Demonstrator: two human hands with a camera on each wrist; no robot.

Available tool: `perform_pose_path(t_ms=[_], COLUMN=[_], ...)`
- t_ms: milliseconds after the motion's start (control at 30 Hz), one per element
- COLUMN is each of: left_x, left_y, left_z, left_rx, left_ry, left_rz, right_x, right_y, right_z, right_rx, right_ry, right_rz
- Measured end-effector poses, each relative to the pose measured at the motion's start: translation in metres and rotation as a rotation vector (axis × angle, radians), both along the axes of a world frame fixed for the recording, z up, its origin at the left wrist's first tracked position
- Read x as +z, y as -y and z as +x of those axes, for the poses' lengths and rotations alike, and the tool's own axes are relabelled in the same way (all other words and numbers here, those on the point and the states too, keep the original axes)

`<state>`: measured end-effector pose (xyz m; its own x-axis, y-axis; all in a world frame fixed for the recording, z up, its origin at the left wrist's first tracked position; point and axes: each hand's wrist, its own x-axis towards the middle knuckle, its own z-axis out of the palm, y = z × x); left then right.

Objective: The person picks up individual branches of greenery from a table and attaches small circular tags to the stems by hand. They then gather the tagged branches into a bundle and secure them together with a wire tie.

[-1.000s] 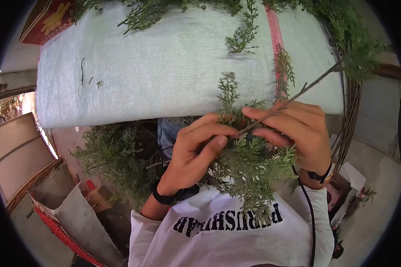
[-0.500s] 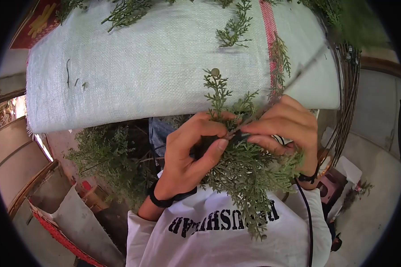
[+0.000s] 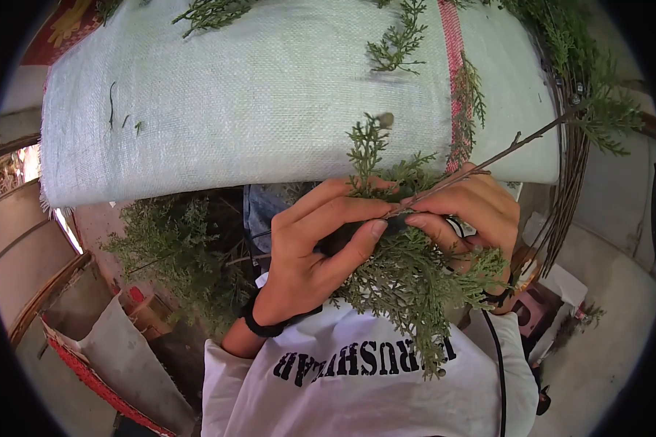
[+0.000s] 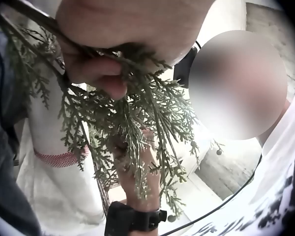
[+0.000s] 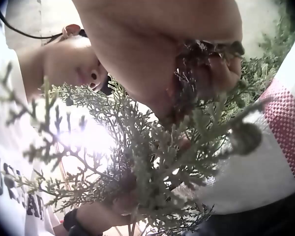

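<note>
In the head view, the left hand (image 3: 317, 244) pinches the base of a leafy green sprig (image 3: 408, 280) between thumb and forefinger. Close beside it, the right hand (image 3: 477, 215) pinches the same spot, where a thin brown twig (image 3: 517, 144) runs up to the right and ends in leaves. The sprig's foliage hangs below both hands, over the white shirt. The left wrist view shows the left hand (image 4: 132, 29) above the foliage (image 4: 132, 118); in the right wrist view leaves (image 5: 152, 147) hide much of the fingers of the right hand (image 5: 172, 49).
A white woven sack surface (image 3: 255, 102) with a red stripe lies beyond the hands, small sprigs (image 3: 399, 40) on it. More cut greenery (image 3: 175, 247) sits at the lower left. Long thin stems (image 3: 572, 182) hang at the right edge. A black cable (image 3: 497, 349) runs down the shirt.
The twig's leafy end has swung back into clear view at the upper right after blurring. Both hands have shifted slightly left since the first frame and still pinch the sprig and twig.
</note>
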<state>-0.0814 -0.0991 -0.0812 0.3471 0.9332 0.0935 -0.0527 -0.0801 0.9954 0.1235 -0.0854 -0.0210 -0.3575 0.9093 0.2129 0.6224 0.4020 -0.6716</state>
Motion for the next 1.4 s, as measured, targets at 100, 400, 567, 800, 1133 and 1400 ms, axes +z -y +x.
perform_pose_path(t_ms=[100, 400, 567, 800, 1133, 1400], left_x=[-0.007, -0.004, -0.004, -0.003, 0.002, 0.039], left_y=[0.003, 0.002, 0.003, 0.002, -0.001, 0.007], left_z=[0.002, 0.000, 0.006, 0.005, 0.002, -0.001], left_rx=[0.017, -0.012, 0.030, 0.021, -0.012, -0.175], left_ry=[0.073, 0.006, 0.059, 0.045, -0.006, -0.621], left_rz=[-0.052, -0.065, -0.164, -0.121, -0.141, 0.210], right_x=[0.001, -0.006, -0.007, -0.006, 0.011, 0.004], right_y=[0.000, 0.000, 0.000, -0.001, -0.012, -0.071], right_z=[-0.001, 0.000, 0.003, 0.004, 0.021, 0.054], right_rx=[0.006, 0.008, 0.055, 0.131, 0.025, -0.536], right_ry=[0.009, 0.010, 0.066, 0.144, -0.053, 0.177], right_rz=[-0.023, 0.011, 0.097, 0.175, -0.029, -0.081])
